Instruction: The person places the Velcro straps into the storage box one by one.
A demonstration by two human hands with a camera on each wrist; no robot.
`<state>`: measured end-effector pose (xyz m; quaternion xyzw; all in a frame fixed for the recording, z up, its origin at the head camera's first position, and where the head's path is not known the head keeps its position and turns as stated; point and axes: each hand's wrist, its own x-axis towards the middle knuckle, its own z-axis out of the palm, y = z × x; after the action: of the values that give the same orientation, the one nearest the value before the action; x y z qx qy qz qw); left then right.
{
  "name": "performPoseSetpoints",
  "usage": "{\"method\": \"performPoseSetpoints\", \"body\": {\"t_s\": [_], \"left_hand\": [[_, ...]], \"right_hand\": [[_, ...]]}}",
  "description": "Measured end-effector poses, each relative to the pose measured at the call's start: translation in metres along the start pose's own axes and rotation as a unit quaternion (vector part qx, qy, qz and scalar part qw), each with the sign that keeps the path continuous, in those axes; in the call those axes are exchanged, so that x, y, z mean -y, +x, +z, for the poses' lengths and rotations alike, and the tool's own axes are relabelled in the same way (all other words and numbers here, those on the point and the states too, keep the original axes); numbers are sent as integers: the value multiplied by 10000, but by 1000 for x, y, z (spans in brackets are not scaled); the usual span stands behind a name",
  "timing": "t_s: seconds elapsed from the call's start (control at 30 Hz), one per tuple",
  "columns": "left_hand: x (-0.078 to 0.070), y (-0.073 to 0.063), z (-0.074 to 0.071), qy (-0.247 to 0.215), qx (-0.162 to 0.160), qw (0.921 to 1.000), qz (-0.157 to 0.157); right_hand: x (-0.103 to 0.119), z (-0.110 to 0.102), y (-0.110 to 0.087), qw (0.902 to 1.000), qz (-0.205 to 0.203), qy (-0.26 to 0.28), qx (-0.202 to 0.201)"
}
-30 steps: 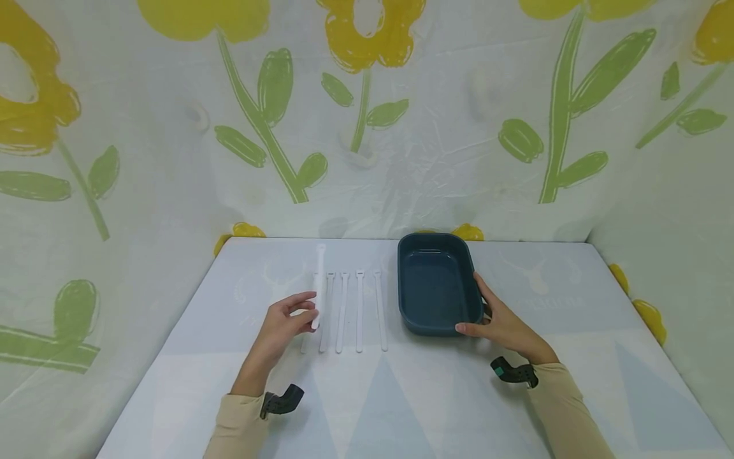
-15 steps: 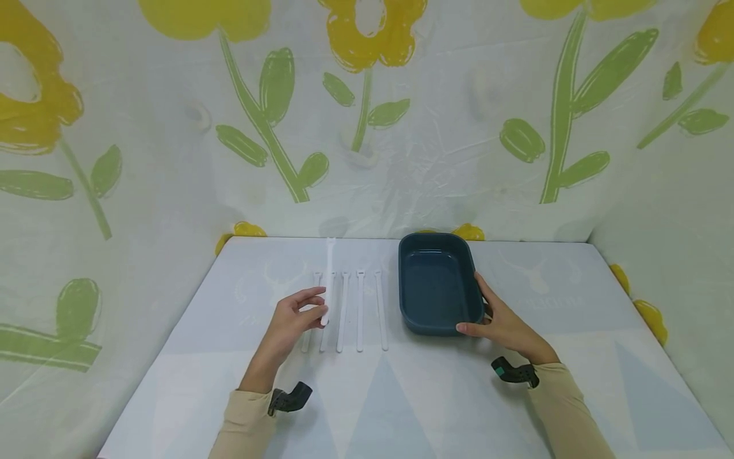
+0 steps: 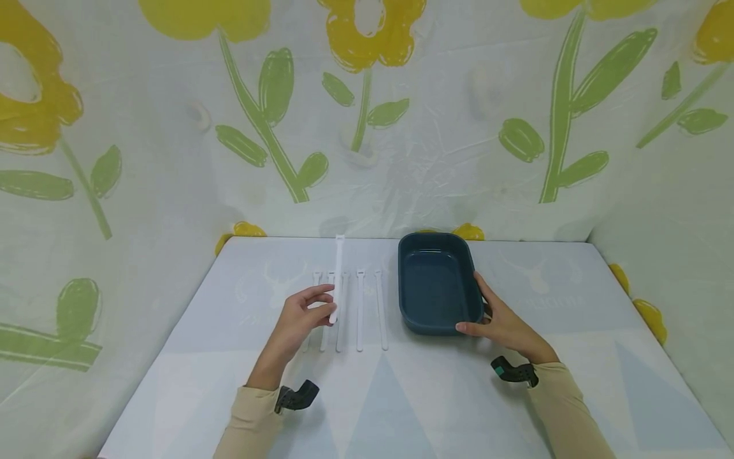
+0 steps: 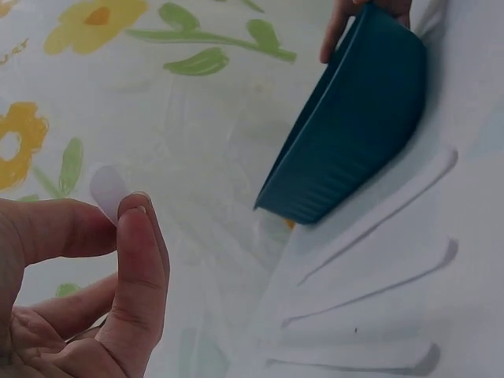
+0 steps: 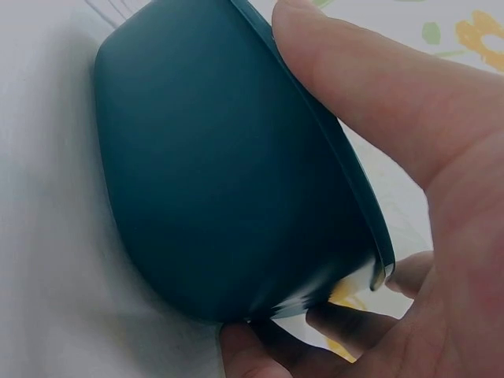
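Note:
Between thumb and fingertips, my left hand (image 3: pixel 304 312) pinches a slim white strip (image 3: pixel 337 271) with a wider head at its far end. It is raised over the row of similar white strips (image 3: pixel 360 312) on the table, overlapping some of them in the head view. In the left wrist view only the rounded near end (image 4: pixel 108 189) of the held strip shows past the fingers. My right hand (image 3: pixel 504 325) grips the near right corner of a deep, dark teal rectangular dish (image 3: pixel 440 324). Its thumb (image 5: pixel 346 71) lies along the rim, with the other fingers around the side.
The strips lie lengthwise, side by side, left of the dish on a pale patterned table (image 3: pixel 459 408). A white sheet with printed flowers (image 3: pixel 436 146) hangs behind and at both sides. Each wrist wears a black camera mount (image 3: pixel 298 395).
My left hand has moved to the right, carrying the white strip from the left end of the row toward its middle. The right hand and the dish stay in place.

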<state>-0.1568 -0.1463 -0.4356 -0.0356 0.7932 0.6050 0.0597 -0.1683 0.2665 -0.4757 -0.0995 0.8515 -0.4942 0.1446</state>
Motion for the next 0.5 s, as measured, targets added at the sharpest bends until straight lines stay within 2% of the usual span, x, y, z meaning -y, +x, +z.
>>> {"method": "performPoseSetpoints", "body": {"t_s": [0.5], "left_hand": [[-12, 3, 17, -404, 312, 9986, 145]], "right_hand": [[0, 0, 1, 10000, 15, -32, 7]]}}
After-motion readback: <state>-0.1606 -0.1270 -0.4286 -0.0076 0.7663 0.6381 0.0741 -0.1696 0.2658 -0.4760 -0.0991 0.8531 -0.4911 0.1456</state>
